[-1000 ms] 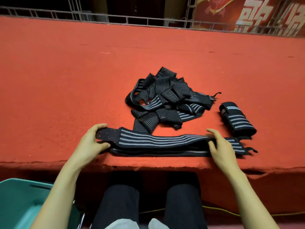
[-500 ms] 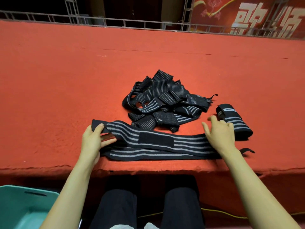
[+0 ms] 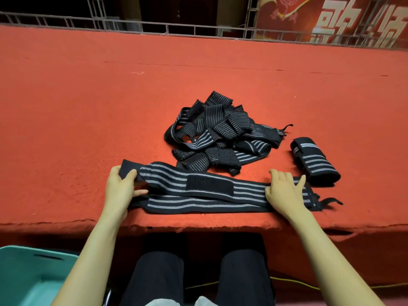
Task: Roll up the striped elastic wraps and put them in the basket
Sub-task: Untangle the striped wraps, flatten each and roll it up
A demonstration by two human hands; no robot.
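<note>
A long black wrap with grey stripes (image 3: 207, 202) lies doubled over along the near edge of the red surface, its black velcro patch facing up. My left hand (image 3: 122, 186) pinches the wrap's left end between thumb and fingers. My right hand (image 3: 284, 191) rests on the right fold with its fingers spread flat. Behind the wrap lies a tangled pile of more striped wraps (image 3: 218, 133). One rolled wrap (image 3: 314, 162) sits to the right of the pile. A teal basket (image 3: 28, 277) stands low at the bottom left.
The red felt-covered platform (image 3: 88, 107) stretches wide to the left and back. A metal railing (image 3: 176, 27) runs along its far edge. My knees in black trousers (image 3: 198, 272) are below the platform's front edge, and a yellow cable (image 3: 309, 286) lies on the floor.
The wrap was folded over so its velcro patch faces up. My left hand lifted the left end and shifted it back; my right hand moved onto the right fold.
</note>
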